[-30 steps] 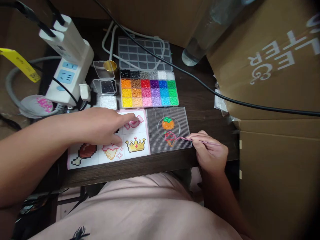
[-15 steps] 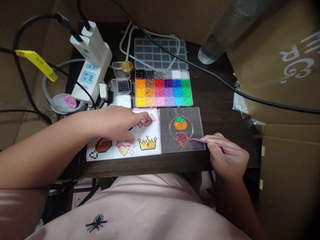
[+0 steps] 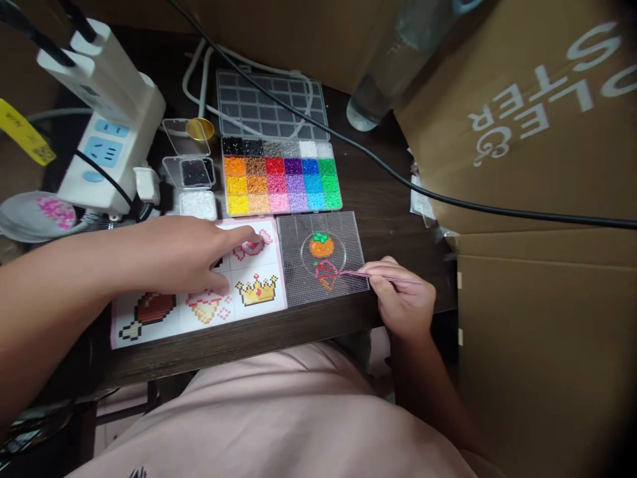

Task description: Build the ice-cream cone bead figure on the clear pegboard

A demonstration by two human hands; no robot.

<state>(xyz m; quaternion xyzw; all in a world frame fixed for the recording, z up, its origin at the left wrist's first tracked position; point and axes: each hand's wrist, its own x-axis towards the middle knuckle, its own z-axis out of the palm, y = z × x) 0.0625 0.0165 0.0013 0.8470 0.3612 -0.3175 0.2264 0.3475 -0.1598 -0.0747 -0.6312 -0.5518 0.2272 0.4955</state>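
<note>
My left hand (image 3: 199, 255) rests over the pattern sheet (image 3: 259, 262), thumb and index finger apart, with the index fingertip at a pink candy picture. A crown picture (image 3: 257, 291) and a partly covered ice cream picture (image 3: 206, 309) lie below it. My right hand (image 3: 405, 295) pinches pink tweezers (image 3: 383, 276), whose tips reach the bead ice cream (image 3: 326, 273) on the clear pegboard (image 3: 351, 232). Whether the tips hold a bead is too small to tell. Just above sits an orange bead fruit (image 3: 321, 245) with green leaves.
Behind the pegboard stands an open bead box (image 3: 283, 176) with many colours. Small boxes of black beads (image 3: 196, 172) and white beads (image 3: 197, 204) are beside it. A power strip (image 3: 109, 146) stands left, a bottle (image 3: 378, 79) back right. A black cable (image 3: 368, 149) crosses above the table.
The whole view has shifted, so the table's things appear further left. Both hands keep about the same places over the sheet and pegboard, and the tweezers stay at the bead ice cream.
</note>
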